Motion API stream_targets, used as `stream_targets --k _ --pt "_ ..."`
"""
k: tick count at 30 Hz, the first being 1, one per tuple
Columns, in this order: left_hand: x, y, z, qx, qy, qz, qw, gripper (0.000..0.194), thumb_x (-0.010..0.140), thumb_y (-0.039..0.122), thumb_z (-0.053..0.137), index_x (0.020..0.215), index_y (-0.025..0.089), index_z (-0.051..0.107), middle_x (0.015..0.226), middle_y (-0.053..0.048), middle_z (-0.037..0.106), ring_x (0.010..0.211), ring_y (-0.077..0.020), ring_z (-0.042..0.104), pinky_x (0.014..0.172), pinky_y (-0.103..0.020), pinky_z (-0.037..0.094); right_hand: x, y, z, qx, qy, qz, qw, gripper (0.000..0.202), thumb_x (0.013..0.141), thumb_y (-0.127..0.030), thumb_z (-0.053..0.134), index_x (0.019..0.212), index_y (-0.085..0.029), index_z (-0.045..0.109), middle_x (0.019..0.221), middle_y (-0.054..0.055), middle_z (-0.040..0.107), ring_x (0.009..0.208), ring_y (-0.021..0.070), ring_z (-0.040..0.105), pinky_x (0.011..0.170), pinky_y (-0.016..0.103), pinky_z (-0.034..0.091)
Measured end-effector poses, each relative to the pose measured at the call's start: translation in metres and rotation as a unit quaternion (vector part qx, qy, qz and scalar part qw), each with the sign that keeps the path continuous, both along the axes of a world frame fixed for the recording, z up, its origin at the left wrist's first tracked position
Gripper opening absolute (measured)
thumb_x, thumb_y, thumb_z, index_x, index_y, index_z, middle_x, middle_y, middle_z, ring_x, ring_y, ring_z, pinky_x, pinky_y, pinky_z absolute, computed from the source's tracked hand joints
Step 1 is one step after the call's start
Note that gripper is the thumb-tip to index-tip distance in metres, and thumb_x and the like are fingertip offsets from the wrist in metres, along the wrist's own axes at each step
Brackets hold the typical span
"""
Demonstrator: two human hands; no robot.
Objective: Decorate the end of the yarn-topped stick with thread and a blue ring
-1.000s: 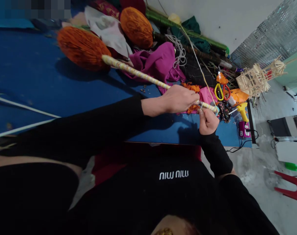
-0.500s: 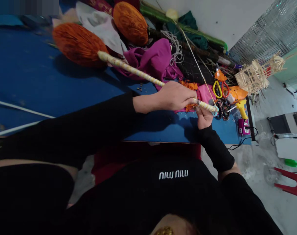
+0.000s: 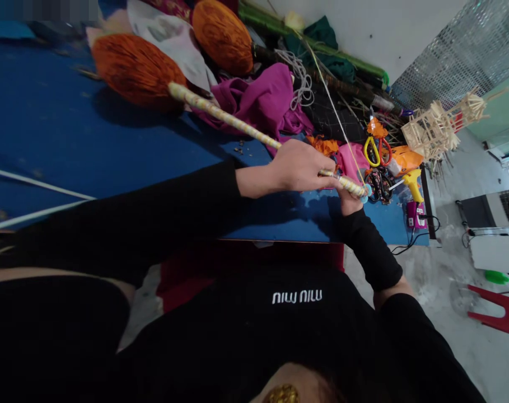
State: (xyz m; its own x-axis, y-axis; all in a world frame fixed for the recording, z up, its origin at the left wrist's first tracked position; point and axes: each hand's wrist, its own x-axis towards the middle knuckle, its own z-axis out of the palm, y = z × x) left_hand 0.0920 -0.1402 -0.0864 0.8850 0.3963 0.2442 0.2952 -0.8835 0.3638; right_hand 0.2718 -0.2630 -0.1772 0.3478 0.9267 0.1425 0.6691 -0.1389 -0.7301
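Observation:
A long stick [image 3: 224, 116] wrapped in yellow and white slants across the blue table, its far end at an orange fabric-covered bulb [image 3: 139, 70]. My left hand [image 3: 300, 165] is closed around the stick near its right end. Just right of it and partly behind the stick, my right hand [image 3: 350, 200] is closed at the end part, its fingers mostly hidden. A light blue ring [image 3: 366, 193] sits at the stick's right tip. From there a thin pale cord [image 3: 336, 103] runs up to the back of the table.
Purple cloth [image 3: 258, 103], a second orange bulb [image 3: 223, 36] and a green roll [image 3: 363, 66] lie at the back. Scissors [image 3: 372, 151], a yellow glue gun [image 3: 414, 184] and a purple power block [image 3: 416, 215] are at the right. A stick-built model [image 3: 430, 131] stands beyond.
My right hand has shifted slightly left along the stick, and its fingers are now more hidden. The stick's right end sits marginally lower and more to the left.

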Motion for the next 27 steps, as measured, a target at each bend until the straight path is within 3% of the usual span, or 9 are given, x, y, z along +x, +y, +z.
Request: stream_targets --k 3,6,11,14,18,21,23,25,27 --pt "0.002 -0.003 -0.004 0.028 -0.027 0.010 0.999 0.046 0.092 0.060 0.053 0.081 0.022 0.075 0.074 -0.002 0.074 0.069 -0.0178 0.063 0.061 -0.031 0.022 -0.010 -0.005 0.006 0.006 -0.033 -0.020 0.999 0.031 0.099 -0.032 0.053 0.109 -0.013 0.074 0.111 0.015 0.076 0.112 0.0260 0.071 0.108 0.043 0.056" --pt "0.002 -0.001 -0.006 0.070 -0.051 0.004 0.996 0.044 0.094 0.053 0.049 0.079 0.021 0.074 0.073 -0.003 0.073 0.070 -0.0187 0.064 0.060 -0.031 0.023 -0.025 -0.017 0.023 -0.032 -0.176 0.004 0.984 0.034 0.099 -0.038 0.055 0.116 -0.017 0.076 0.115 0.014 0.077 0.111 0.0258 0.071 0.101 0.039 0.056" --pt "-0.001 0.010 -0.004 0.073 -0.066 -0.001 0.995 0.051 0.096 0.056 0.043 0.073 0.020 0.070 0.068 -0.003 0.069 0.066 -0.0181 0.062 0.057 -0.031 0.021 -0.049 -0.048 0.063 -0.045 -0.481 0.021 0.875 0.044 0.105 -0.038 0.045 0.130 -0.012 0.070 0.097 0.014 0.077 0.085 0.0199 0.068 0.077 0.031 0.048" --pt "-0.002 0.017 -0.004 0.065 -0.069 -0.004 0.996 0.054 0.096 0.059 0.042 0.070 0.020 0.069 0.065 -0.002 0.068 0.060 -0.0161 0.057 0.057 -0.031 0.019 -0.054 -0.064 0.096 -0.064 -0.557 -0.013 0.828 0.041 0.106 -0.036 0.041 0.119 -0.014 0.073 0.089 0.011 0.075 0.072 0.0175 0.063 0.068 0.032 0.039" --pt "-0.002 0.021 -0.005 0.048 -0.066 0.002 0.997 0.056 0.095 0.062 0.042 0.072 0.020 0.072 0.063 -0.002 0.066 0.057 -0.0149 0.052 0.056 -0.030 0.018 -0.054 -0.072 0.138 -0.142 -0.582 -0.069 0.798 0.035 0.104 -0.033 0.046 0.110 -0.014 0.074 0.090 0.011 0.074 0.064 0.0156 0.060 0.061 0.032 0.031" --pt "-0.002 0.021 -0.002 0.038 -0.058 0.019 0.997 0.053 0.094 0.060 0.044 0.073 0.021 0.073 0.064 -0.002 0.066 0.059 -0.0162 0.054 0.057 -0.031 0.018 -0.051 -0.067 0.154 -0.138 -0.572 -0.107 0.802 0.039 0.102 -0.032 0.049 0.132 -0.014 0.067 0.102 0.012 0.077 0.064 0.0155 0.062 0.058 0.031 0.029" --pt "-0.004 0.023 0.004 0.033 -0.066 0.042 0.996 0.052 0.093 0.060 0.046 0.077 0.021 0.075 0.067 -0.003 0.067 0.063 -0.0179 0.057 0.058 -0.032 0.019 -0.046 -0.061 0.155 -0.123 -0.542 -0.124 0.822 0.047 0.101 -0.033 0.051 0.143 -0.014 0.060 0.108 0.013 0.078 0.066 0.0164 0.064 0.056 0.031 0.031" --pt "-0.008 0.029 0.014 0.033 -0.086 0.068 0.993 0.051 0.094 0.060 0.047 0.083 0.020 0.077 0.072 -0.005 0.070 0.067 -0.0193 0.059 0.059 -0.033 0.021 -0.038 -0.054 0.148 -0.101 -0.484 -0.113 0.862 0.050 0.101 -0.037 0.052 0.145 -0.015 0.058 0.109 0.013 0.078 0.072 0.0179 0.068 0.058 0.030 0.037" --pt "-0.012 0.035 0.026 0.037 -0.106 0.094 0.989 0.052 0.096 0.061 0.047 0.089 0.021 0.079 0.074 -0.006 0.071 0.070 -0.0200 0.059 0.061 -0.033 0.025 -0.028 -0.045 0.134 -0.058 -0.388 -0.051 0.918 0.045 0.103 -0.042 0.048 0.135 -0.016 0.066 0.104 0.012 0.078 0.078 0.0185 0.070 0.067 0.029 0.047"
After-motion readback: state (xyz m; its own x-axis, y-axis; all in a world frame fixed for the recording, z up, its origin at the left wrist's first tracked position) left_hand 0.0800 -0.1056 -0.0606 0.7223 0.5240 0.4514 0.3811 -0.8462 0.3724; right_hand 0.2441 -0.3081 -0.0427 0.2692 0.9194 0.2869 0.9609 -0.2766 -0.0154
